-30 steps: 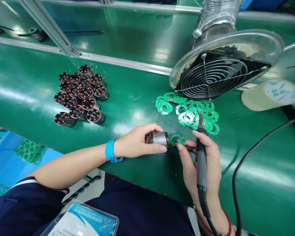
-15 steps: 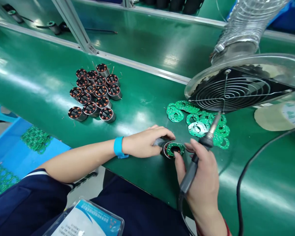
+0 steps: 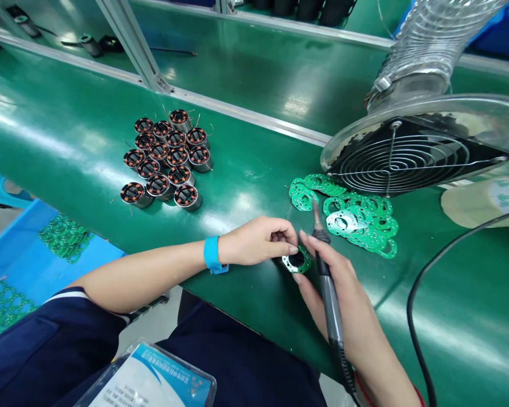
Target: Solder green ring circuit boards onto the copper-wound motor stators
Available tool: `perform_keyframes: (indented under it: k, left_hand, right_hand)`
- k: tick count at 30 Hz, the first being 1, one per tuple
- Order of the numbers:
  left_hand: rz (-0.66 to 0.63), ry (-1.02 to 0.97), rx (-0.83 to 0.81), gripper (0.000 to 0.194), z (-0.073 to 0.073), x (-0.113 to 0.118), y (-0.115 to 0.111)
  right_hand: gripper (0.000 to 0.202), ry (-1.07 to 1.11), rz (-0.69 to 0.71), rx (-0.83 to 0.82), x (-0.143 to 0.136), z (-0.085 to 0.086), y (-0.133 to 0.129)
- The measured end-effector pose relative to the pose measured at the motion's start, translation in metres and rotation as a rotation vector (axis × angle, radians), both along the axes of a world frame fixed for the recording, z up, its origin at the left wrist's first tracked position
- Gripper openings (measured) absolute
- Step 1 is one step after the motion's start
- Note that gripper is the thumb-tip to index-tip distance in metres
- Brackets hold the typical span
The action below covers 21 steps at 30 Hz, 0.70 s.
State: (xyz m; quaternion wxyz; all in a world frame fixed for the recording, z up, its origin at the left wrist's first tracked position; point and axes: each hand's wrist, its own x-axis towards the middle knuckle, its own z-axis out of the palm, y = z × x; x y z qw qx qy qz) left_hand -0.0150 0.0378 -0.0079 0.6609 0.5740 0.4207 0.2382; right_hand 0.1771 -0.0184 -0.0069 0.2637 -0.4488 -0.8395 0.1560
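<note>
My left hand (image 3: 254, 242) is closed around the near end of the bench work, its thumb on the edge of a ring-shaped green circuit board (image 3: 304, 267). The board lies over the end of a motor stator, which the hand and board now mostly hide. In my right hand (image 3: 348, 294) a soldering iron (image 3: 331, 302) rests between thumb and forefinger, its tip pointing up and away from the board. The right fingertips and thumb are at the board's right side. A pile of loose green circuit boards (image 3: 365, 223) lies beyond that hand.
Several motor stators (image 3: 158, 151) with copper windings stand grouped at the left. A fume extractor fan (image 3: 392, 158) overhangs the right side, beside a roll of tape (image 3: 479, 200). The iron's black cable (image 3: 415, 316) loops at right. A blue bin (image 3: 104, 254) holds more boards.
The soldering iron has tilted more upright, its tip swinging left. My left thumb has moved onto the board, and the board and stator have turned so that the stator's side is hidden.
</note>
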Motion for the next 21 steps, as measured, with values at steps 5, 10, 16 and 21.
perform_keyframes:
  k: [5, 10, 16, 21]
  left_hand:
    - [0.022, -0.004, -0.052, 0.009, 0.002, -0.001, 0.001]
    - [0.044, 0.058, 0.0, 0.012, 0.005, -0.002, 0.0]
    - [0.022, 0.196, 0.156, 0.014, 0.008, -0.003, -0.001]
    - [0.007, 0.254, 0.195, 0.015, 0.009, -0.003, -0.001]
  right_hand:
    - [0.042, -0.039, -0.009, 0.192, -0.008, 0.002, 0.0]
    - [0.036, 0.047, -0.031, 0.199, -0.008, 0.001, -0.003]
    - [0.034, 0.512, -0.299, 0.072, 0.002, -0.008, -0.024]
    - [0.019, 0.655, -0.337, 0.074, 0.009, -0.016, -0.036]
